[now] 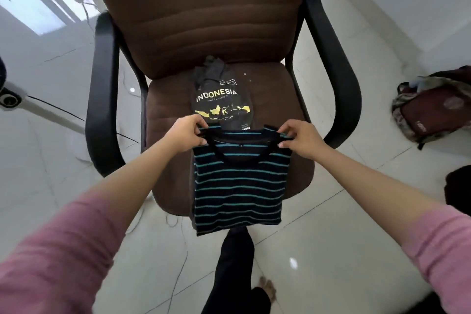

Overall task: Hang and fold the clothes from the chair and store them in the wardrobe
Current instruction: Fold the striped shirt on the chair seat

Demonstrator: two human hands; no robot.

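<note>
The left hand pinches the left shoulder of a black shirt with teal stripes, thumb and fingers curled round the fabric beside the neckline, and the right hand pinches the right shoulder in the same way. Between them the striped shirt hangs flat with its collar facing the camera, its sides folded in, and its lower edge dropping past the near edge of the seat. It is held over the near part of a brown office chair with black armrests. Farther back on the seat, just beyond the hands, lies a folded black shirt printed with the word INDONESIA and a yellow map. Both forearms are bare below pushed-up pink sleeves. The chair stands on a white tiled floor, where a dark red backpack lies well to the right and thin cables trail at the left.
</note>
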